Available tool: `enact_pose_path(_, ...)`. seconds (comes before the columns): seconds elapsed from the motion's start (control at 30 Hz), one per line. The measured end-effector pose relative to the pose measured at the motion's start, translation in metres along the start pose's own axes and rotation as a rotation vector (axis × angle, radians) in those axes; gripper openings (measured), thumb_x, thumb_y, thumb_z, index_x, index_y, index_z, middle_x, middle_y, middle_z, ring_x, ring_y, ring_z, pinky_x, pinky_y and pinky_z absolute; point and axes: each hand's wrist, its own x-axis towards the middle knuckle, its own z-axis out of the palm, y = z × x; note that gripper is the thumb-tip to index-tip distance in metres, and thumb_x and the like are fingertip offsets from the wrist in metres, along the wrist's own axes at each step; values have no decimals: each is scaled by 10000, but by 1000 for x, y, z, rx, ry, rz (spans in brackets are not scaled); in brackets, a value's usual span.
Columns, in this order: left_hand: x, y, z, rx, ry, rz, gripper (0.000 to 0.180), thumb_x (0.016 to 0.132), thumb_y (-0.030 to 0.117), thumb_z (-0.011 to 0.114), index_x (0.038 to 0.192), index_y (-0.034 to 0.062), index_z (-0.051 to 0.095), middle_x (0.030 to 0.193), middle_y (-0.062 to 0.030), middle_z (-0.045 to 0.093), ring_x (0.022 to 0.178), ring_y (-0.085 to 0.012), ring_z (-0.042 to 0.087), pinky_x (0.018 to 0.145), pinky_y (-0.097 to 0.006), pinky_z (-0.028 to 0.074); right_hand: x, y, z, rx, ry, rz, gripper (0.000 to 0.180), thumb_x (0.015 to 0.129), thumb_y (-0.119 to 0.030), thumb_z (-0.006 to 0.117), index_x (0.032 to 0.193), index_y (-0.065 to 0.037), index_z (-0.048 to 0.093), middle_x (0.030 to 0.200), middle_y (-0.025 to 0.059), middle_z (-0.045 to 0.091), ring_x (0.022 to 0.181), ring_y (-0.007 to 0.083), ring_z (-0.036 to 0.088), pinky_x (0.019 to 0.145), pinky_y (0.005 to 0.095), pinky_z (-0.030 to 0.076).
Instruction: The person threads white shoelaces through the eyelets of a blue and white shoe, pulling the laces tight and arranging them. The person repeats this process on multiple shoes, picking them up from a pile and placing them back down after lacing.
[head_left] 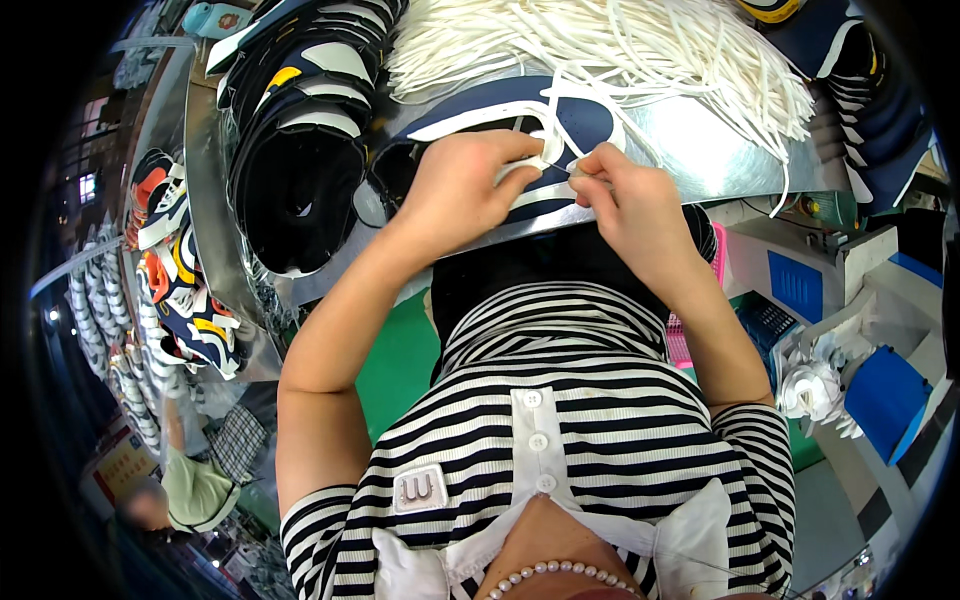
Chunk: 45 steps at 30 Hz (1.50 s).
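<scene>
A navy and white shoe upper (480, 112) lies on the metal tabletop in front of me. My left hand (462, 188) is closed in a pinch on the upper's white edge near its middle. Close by on the right, my right hand (632, 200) has its thumb and fingers pressed together at the end of a white shoelace (562, 125), which loops over the upper. Between the two hands runs a thin dark line; whether it is a thread or a slim hook, I cannot make out. My fingers hide part of the upper's opening.
A large heap of white shoelaces (600, 50) covers the far side of the metal table (690, 135). Stacked dark uppers (300, 150) stand at the left, more uppers (880, 120) at the far right. Colourful shoe parts (180, 270) and a seated person (190, 490) are farther left.
</scene>
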Motion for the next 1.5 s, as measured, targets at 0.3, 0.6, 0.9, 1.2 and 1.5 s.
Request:
enact_pose_path(0.3,-24,16,7,275,107,197,160,808,48,678,967,34,666,769,-84,629,684,-267,626,605,-369,490,-12,-23,0,-221,-65,-45,250,828,-73,671,1042,-36,545,839,175,665,779,376,663,666,462,517)
enact_pose_path(0.6,-57,21,-4,291,189,467,126,747,79,639,867,61,605,739,-1,622,674,-143,628,577,-274,507,29,0,-65,589,-258,310,375,896,-223,702,1181,8,628,994,39,694,905,81,612,773,228,483)
enact_pose_path(0.9,-51,-5,-18,189,170,379,267,658,144,747,864,64,597,697,-69,592,692,-255,635,621,-388,511,-4,17,-57,310,36,126,301,859,-98,730,1137,-26,642,1046,67,705,939,123,647,802,249,519)
enact_pose_path(1.2,-39,-14,-31,-876,-289,-682,279,975,300,619,1018,42,716,993,-40,692,956,-136,604,858,-278,466,21,-3,-23,348,59,195,456,759,-84,842,1134,5,597,966,40,654,819,63,577,671,184,459)
enact_pose_path(1.5,-30,-24,-12,-191,20,-431,152,830,137,732,933,25,737,849,-84,724,752,-154,671,712,-308,520,22,-1,-14,539,116,318,383,791,-116,821,1088,9,613,893,52,678,739,81,597,632,205,475)
